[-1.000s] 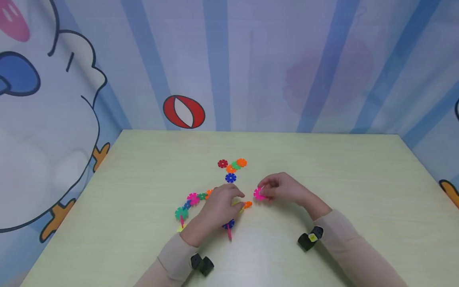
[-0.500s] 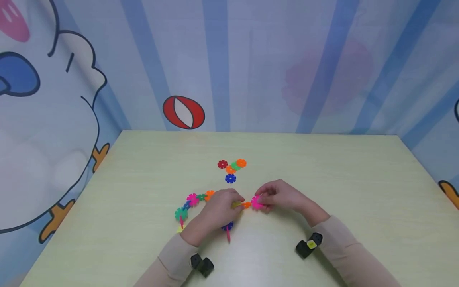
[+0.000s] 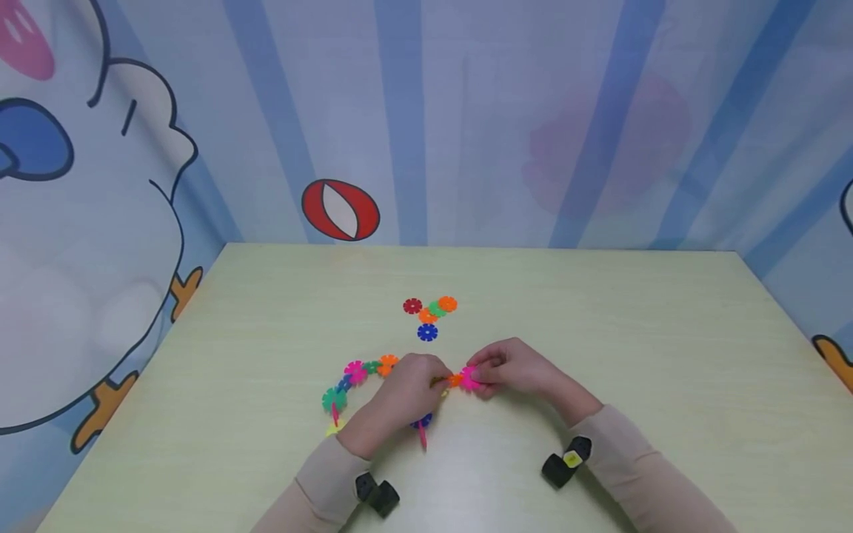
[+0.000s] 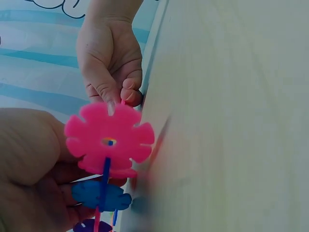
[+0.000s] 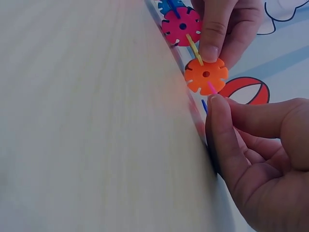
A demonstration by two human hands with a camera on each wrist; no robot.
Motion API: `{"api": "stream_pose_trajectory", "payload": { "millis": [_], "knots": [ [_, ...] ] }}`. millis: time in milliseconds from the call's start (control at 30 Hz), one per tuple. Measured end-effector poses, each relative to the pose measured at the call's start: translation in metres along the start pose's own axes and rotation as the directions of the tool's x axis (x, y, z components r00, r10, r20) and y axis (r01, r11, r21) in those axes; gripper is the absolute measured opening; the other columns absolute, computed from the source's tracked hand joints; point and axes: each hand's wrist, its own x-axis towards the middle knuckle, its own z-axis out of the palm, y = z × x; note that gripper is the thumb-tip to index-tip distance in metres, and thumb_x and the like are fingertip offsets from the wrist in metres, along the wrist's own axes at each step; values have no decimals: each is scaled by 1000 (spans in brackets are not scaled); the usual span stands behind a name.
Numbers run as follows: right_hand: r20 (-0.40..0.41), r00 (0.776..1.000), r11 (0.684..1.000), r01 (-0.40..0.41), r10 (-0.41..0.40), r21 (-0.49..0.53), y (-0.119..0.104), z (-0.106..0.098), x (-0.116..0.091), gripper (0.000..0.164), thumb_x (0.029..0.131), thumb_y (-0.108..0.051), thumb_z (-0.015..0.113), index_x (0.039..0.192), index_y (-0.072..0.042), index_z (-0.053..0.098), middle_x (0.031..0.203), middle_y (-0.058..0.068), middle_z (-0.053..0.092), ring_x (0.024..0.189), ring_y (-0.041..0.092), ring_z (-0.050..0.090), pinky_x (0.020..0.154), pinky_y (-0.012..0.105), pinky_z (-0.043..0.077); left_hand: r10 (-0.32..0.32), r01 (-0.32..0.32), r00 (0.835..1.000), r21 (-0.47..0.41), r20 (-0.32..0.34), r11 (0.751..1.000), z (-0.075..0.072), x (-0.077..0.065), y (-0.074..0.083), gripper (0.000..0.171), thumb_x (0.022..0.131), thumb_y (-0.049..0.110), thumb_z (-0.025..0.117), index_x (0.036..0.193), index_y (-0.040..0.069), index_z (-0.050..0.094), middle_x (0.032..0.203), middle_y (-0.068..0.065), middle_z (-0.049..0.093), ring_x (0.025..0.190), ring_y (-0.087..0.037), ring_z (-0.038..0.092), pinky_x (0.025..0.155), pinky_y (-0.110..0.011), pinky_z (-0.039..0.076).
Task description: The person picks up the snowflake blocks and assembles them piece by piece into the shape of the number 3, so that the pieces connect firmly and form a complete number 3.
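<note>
My left hand point(image 3: 409, 385) pinches a linked chain of flower-shaped notched plastic discs close to its right end. In the right wrist view its thumb lies at an orange disc point(image 5: 206, 79), which is joined to a yellow disc point(image 5: 194, 50) seen edge-on. Between thumb and fingers, my right hand point(image 3: 509, 370) holds a pink disc point(image 3: 469, 379) right at the orange disc's edge. The chain curves left through another orange disc point(image 3: 388, 364) to a teal disc point(image 3: 335, 400); the left hand hides its middle. Near that hand, a blue disc point(image 3: 424, 420) carries a pink piece point(image 3: 423, 438) pointing down.
Beyond the hands, several loose discs lie on the pale table point(image 3: 600, 311): a dark red disc point(image 3: 412, 306), a blue one, and orange and green ones overlapping. A printed cloth wall point(image 3: 480, 148) rises behind the table's far edge.
My right hand has moved left and slightly toward me, bringing the pink disc from apart to right at the orange disc. The left hand stays nearly in place, its fingertips now closer to the orange disc.
</note>
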Motion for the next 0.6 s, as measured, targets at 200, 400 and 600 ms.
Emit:
{"api": "stream_pose_trajectory", "payload": {
  "millis": [200, 400, 600],
  "knots": [
    [-22, 999, 999, -31, 31, 28, -1, 3, 3, 23, 94, -1, 56, 113, 8, 63, 88, 13, 70, 71, 19, 70, 73, 32, 58, 21, -22, 999, -25, -37, 999, 3, 0, -5, 16, 87, -2, 63, 93, 3, 76, 84, -5, 72, 74, -16, 62, 72, -27, 55],
    [-76, 993, 995, -82, 86, 55, -3, 9, 5, 21, 93, 0, 57, 112, 7, 64, 88, 13, 71, 70, 19, 71, 73, 31, 58, 35, -40, 997, -56, -75, 998, 6, -1, -9, 18, 86, -6, 61, 89, 4, 76, 74, -1, 66, 62, -10, 51, 59, -17, 45],
    [-119, 984, 989, -122, 131, 84, -6, 13, 7, 20, 92, 0, 59, 110, 6, 66, 87, 12, 72, 67, 18, 70, 71, 28, 57, 42, -48, 993, -56, -111, 997, 8, 0, -10, 17, 85, -7, 62, 86, 4, 75, 69, -1, 62, 59, -11, 48, 54, -17, 40]
  ]
}}
